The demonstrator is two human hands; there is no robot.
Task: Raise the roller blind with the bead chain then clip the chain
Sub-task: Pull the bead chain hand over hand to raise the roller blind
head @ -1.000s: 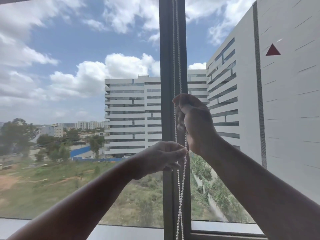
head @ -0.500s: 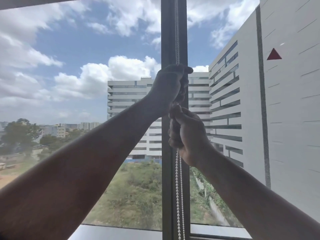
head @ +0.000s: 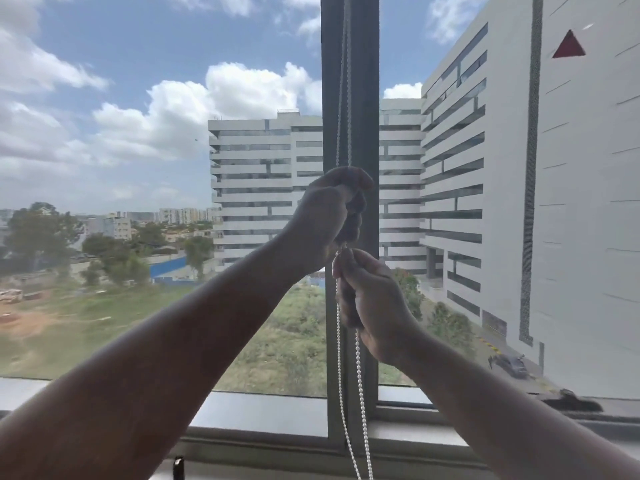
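A white bead chain [head: 344,98] hangs in two strands down the dark window mullion [head: 367,98]. My left hand [head: 329,216] grips the chain in a fist at mid height. Directly below it, my right hand [head: 370,303] grips the same chain, its knuckles toward the glass. Below my hands the two strands fall loose to the sill. The roller blind itself is out of view above the top of the frame. A small dark clip-like piece [head: 178,467] sits at the bottom edge on the sill; I cannot tell what it is.
The window sill and lower frame [head: 263,424] run across the bottom. Beyond the glass are white buildings, sky and a green field.
Both hands have come down along the chain together, left above right. The view has tilted down, showing more of the sill.
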